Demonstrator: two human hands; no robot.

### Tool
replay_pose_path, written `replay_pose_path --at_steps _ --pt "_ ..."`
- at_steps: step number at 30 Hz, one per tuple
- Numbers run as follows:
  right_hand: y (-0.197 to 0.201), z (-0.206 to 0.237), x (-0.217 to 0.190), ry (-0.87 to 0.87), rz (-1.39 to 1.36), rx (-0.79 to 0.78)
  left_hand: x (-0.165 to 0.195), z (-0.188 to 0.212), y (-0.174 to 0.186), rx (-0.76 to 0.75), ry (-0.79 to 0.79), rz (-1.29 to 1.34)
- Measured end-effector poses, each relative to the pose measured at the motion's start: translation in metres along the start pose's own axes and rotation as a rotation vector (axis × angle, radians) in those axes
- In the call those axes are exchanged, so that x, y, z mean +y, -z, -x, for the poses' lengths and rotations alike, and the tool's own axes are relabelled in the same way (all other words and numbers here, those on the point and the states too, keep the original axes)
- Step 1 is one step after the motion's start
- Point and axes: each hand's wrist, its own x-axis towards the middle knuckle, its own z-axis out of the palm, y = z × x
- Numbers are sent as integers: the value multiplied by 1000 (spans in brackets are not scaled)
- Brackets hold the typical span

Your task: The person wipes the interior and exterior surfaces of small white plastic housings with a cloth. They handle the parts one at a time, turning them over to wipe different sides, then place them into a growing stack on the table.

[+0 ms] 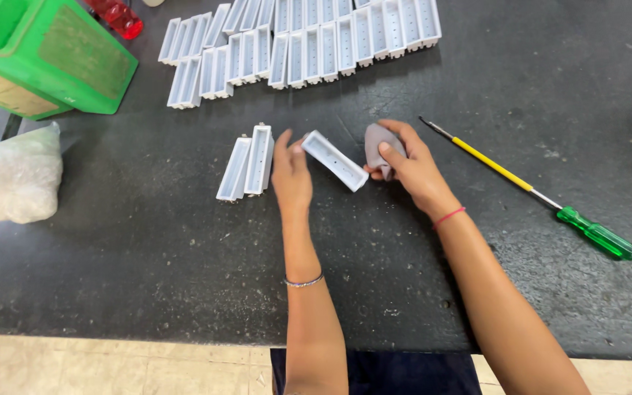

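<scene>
While both hands hold it, the grey trough shows empty.

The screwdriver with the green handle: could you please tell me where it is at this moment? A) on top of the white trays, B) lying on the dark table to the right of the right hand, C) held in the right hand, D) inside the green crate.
B: the screwdriver lies untouched on the dark table, right of the right hand, which holds a grey cloth.

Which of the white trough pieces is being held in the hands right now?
The angled white trough between left hand and right hand; others lie untouched.
</scene>
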Motion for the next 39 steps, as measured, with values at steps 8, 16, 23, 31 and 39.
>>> replay_pose_path --at_steps 8,16,23,31,39 --pt "7 7 -13 -101 4 59 26 5 -9 5 74 -60" --pt "14 7 -14 -44 11 103 62 19 -8 70 43 -268" --pt "14 8 -13 -19 23 111 67 28 -21 71 -71 -467" --pt "3 17 -22 127 187 214 44 19 -21 20 68 -93" --pt "0 29 -40 517 349 267 43 14 -19 -242 444 473"
